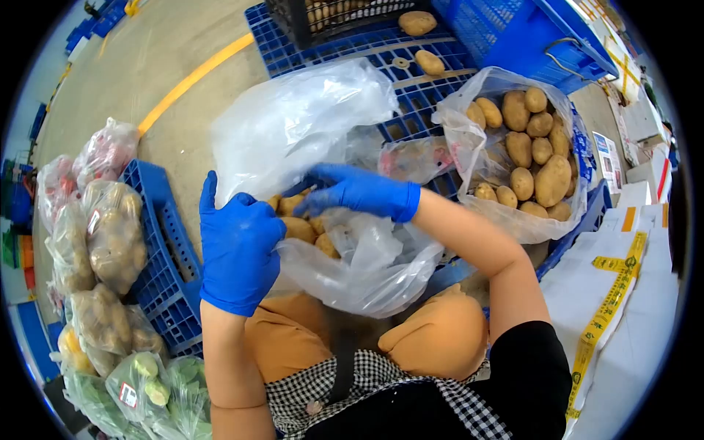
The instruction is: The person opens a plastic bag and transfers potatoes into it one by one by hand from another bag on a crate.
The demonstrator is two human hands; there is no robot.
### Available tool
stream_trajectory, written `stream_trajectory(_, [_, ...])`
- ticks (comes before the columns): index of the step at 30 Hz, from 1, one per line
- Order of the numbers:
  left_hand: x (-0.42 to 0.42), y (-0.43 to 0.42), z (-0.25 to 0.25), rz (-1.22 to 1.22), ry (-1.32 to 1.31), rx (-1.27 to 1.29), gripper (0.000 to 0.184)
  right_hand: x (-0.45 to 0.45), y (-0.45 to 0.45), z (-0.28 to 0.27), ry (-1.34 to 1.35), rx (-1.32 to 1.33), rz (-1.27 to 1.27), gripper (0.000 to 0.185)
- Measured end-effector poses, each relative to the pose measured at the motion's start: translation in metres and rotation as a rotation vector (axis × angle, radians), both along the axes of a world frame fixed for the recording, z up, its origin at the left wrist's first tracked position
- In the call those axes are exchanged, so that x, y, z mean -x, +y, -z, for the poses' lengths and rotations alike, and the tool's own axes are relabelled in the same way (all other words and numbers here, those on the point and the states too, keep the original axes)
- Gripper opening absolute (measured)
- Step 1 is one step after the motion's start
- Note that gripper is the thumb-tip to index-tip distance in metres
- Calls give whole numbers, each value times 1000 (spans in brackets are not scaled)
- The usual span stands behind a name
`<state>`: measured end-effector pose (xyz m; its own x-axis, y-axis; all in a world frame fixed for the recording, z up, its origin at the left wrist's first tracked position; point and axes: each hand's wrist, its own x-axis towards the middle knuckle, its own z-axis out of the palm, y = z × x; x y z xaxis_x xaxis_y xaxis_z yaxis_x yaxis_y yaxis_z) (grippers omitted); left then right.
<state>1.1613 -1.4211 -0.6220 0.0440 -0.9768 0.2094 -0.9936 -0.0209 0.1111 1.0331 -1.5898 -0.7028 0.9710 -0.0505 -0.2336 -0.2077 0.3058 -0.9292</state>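
Note:
My left hand (238,253), in a blue glove, grips the rim of a clear plastic bag (381,275) in front of my knees, its outermost finger pointing up. Inside this bag lie several potatoes (299,229). Also blue-gloved, my right hand (359,192) reaches across the bag's mouth, fingers apart and bent down over the potatoes. Its fingertips are slightly blurred, and I see nothing held in them. Just beyond both hands spreads a pile of clear plastic bags (293,117). A larger open bag of potatoes (519,150) stands to the right.
Blue pallets (367,62) carry a dark crate (293,22), two loose potatoes (418,23) and a blue basket (506,40). On the left, filled produce bags (114,235) lie by another blue pallet (165,246). White taped boxes (565,293) stand at right.

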Motion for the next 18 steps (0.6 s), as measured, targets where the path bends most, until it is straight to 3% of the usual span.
stream_trajectory(3, [-12,8,6,-46,-5,32,17,-30,-35,57,-147,635,-286,48])
stream_trajectory(5, [-16,10,6,-34,44,85,16,-43,-48,16,237,1268,-444,44])
stream_trajectory(7, [-15,10,4,-26,45,87,17,-65,-89,14,315,1690,-244,38])
stream_trajectory(8, [-15,11,5,-43,73,93,18,-69,-119,16,379,1717,-42,32])
stream_trajectory(9, [-14,12,6,-61,103,99,19,-68,-123,-28,465,1898,40,33])
stream_trajectory(11, [-11,10,3,-48,125,62,19,-71,-195,-11,-642,2406,494,39])
stream_trajectory(14, [-7,8,-2,-41,126,20,19,-67,-151,-7,240,1967,-127,40])
stream_trajectory(15, [-7,8,-3,-36,122,21,19,-54,-127,1,-78,1750,-14,39])
stream_trajectory(16, [-7,8,-3,-31,121,21,19,-48,-103,6,-223,1509,-35,43])
stream_trajectory(18, [-3,8,-7,-11,78,15,19,-32,-46,16,-206,1046,-236,45])
